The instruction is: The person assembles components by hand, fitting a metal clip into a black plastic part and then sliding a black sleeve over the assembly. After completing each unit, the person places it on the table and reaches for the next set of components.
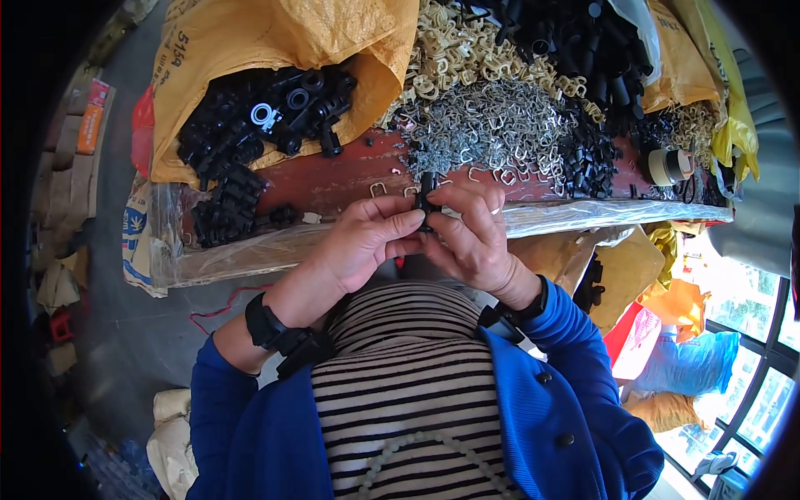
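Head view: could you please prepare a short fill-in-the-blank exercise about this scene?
The left hand and the right hand hold a slim part coloured ____.
The shirt under the blue jacket is patterned with ____.
The heap of silvery clips lies to the ____ of the sack holding the white ring.

Missing words: black; stripes; right
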Tool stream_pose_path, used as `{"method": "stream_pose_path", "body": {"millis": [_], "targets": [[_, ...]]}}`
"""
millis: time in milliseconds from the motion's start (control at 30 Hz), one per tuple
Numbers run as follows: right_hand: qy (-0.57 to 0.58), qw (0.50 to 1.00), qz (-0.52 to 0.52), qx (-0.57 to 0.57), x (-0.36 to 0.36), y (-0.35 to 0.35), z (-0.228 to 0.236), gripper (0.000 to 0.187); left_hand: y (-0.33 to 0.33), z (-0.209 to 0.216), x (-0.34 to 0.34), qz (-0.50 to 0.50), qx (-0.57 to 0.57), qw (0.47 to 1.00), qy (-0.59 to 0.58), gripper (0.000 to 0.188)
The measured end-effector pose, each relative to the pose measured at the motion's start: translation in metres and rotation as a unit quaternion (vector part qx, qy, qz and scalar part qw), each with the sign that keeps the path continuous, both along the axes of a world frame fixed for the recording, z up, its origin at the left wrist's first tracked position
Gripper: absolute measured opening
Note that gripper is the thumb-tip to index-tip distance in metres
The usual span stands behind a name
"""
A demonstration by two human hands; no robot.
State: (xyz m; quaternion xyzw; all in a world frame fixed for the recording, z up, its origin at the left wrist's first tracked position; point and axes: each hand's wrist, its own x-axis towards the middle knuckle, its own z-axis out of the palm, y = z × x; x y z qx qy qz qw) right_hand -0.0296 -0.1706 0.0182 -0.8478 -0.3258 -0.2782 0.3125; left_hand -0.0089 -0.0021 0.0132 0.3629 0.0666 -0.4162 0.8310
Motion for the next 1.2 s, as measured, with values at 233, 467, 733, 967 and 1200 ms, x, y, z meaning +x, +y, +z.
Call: {"method": "stream_pose_path", "body": {"millis": [233,467,733,967,1200], "targets": [[0.036,0.999,-0.018,0.004,-0.008,0.009,0.008,0.028,0.004,0.001,-0.009,0.0,-0.02,1.0,0.006,0.018],[0.057,0.997,-0.005,0.047,0.005,0.009,-0.005,0.029,0.002,-0.004,0.0,0.004,-0.016,1.0,0.008,0.018],[0.117,0.993,0.004,0.025,0.024,-0.003,-0.008,0.027,-0.003,-0.019,0.018,-0.009,-0.011,0.999,0.042,0.018],[0.124,0.989,0.015,0.072,0.026,-0.013,-0.017,0.029,-0.006,-0.019,0.022,-0.014,-0.017,0.999,0.037,0.02],[0.085,0.993,0.079,0.033,0.01,-0.015,-0.007,0.03,0.0,-0.01,0.006,-0.044,-0.045,0.998,0.009,0.021]]}}
